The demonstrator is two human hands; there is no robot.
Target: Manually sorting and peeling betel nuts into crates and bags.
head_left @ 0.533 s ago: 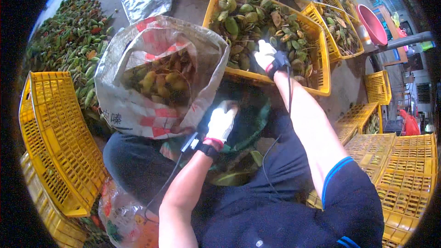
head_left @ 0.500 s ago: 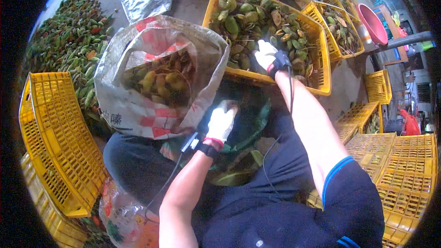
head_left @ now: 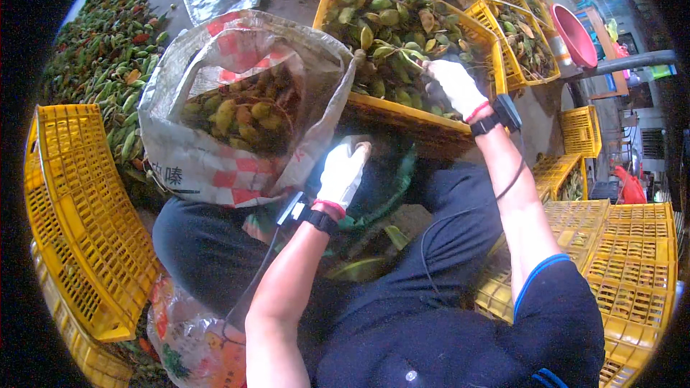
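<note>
My right hand [head_left: 454, 88], in a white glove with a black strap at the wrist, is closed on the stalk of a green sprig [head_left: 395, 50] over a yellow crate. Oval green and brownish pod-like fruits [head_left: 384, 16] fill that crate [head_left: 424, 116]. My left hand [head_left: 342, 174], also gloved in white with bare fingertips showing, hovers above a dark green bag [head_left: 384, 205] between my legs. Its fingers are curled together; whatever they hold, if anything, is hidden. Beside it stands a white and red woven sack [head_left: 208, 176], its mouth open on yellowish-green fruits [head_left: 248, 118].
Yellow crates stand at the left [head_left: 93, 215] and lower right [head_left: 568, 223]. Another filled crate [head_left: 528, 47] is at the back right, near a pink basin [head_left: 573, 34]. Green pods [head_left: 118, 65] are heaped on the floor at the left. A clear printed bag [head_left: 190, 338] lies by my left leg.
My right hand has drawn back to the right and now grips a sprig lifted from the pile. My left hand stays at nearly the same place. The whole view has shifted slightly.
</note>
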